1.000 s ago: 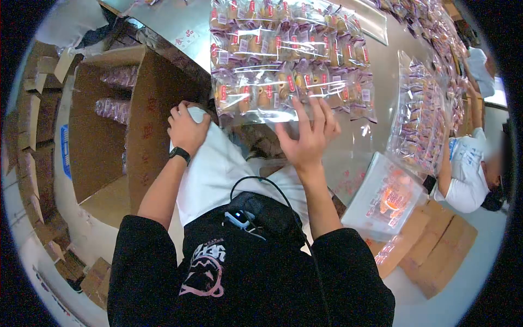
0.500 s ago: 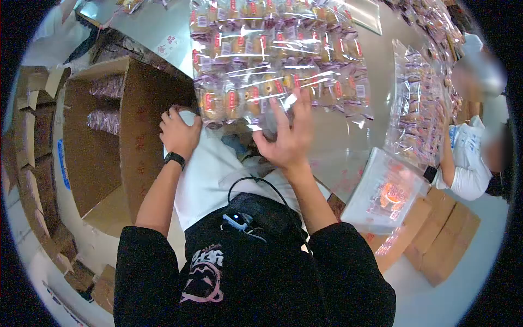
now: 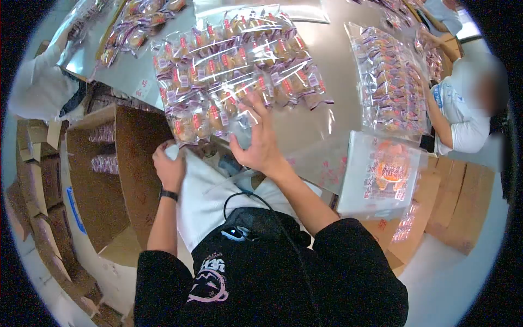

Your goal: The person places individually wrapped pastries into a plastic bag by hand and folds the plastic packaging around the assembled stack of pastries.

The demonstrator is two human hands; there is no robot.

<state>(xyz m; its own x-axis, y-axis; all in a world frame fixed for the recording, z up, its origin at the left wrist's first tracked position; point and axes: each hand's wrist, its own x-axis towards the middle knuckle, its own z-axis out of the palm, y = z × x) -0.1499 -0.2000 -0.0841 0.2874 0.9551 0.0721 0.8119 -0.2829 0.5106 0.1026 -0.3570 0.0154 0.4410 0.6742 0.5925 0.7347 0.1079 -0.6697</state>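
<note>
A large clear bag [image 3: 234, 71] holds rows of small wrapped cakes and lies tilted on the metal table. My right hand [image 3: 259, 141] is open, its fingers spread over the bag's near right part, fingertips at the plastic. My left hand [image 3: 170, 166], wearing a dark wristband, is lower left of the bag, fingers wrapped round the pale cloth [image 3: 188, 188] at my knee. Beside it stands an open cardboard box [image 3: 141, 180] with packed bags [image 3: 103, 164] inside.
At the right lies another filled bag [image 3: 389, 82] near a co-worker [image 3: 463, 109]. Flat printed bags [image 3: 378, 174] rest on the near right table corner, above cartons [image 3: 455, 201]. Loose packets [image 3: 136, 35] and another person's sleeve [image 3: 41, 90] are at upper left.
The view has swung, shifting the table and bag to the left in the picture. The bag now looks more tilted. My right hand stays open at its near side; my left hand stays at the knee.
</note>
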